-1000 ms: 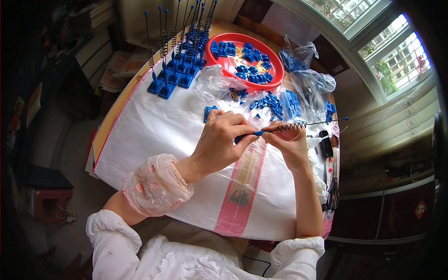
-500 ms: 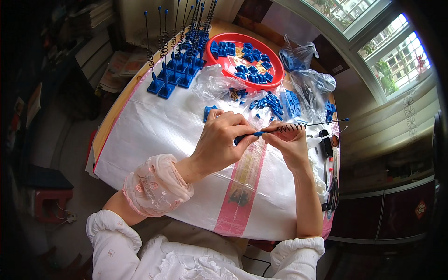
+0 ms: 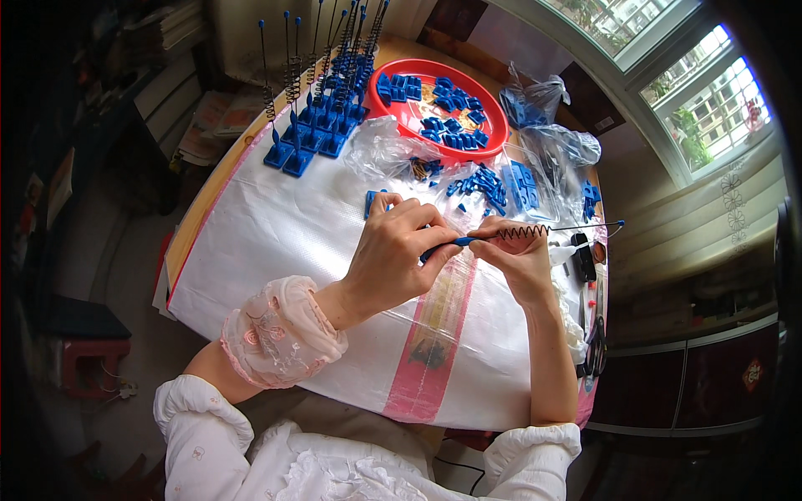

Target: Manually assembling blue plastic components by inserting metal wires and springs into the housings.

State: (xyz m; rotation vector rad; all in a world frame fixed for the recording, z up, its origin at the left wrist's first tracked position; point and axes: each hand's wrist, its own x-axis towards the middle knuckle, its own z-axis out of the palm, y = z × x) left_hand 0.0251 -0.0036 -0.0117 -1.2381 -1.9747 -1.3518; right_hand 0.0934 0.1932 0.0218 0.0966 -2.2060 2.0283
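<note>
My left hand is closed around a blue plastic stem, holding it level above the table's middle. Just right of it, my right hand pinches the stem's end where a thin black wire joins. From there the wire winds into a black coil spring, then runs straight out to the right with a small blue tip. Beside the left hand's fingers lies a blue plastic piece, partly hidden by the hand. Exactly how the wire sits in the stem is hidden by my fingers.
Finished-looking spring rods on blue square bases stand at the back left. A red basin holds blue parts. Clear bags, loose blue pieces, a white glue bottle and black-handled scissors lie around.
The blue tip of the wire has dipped slightly. Both hands stay in almost the same place, still gripping the stem and wire.
</note>
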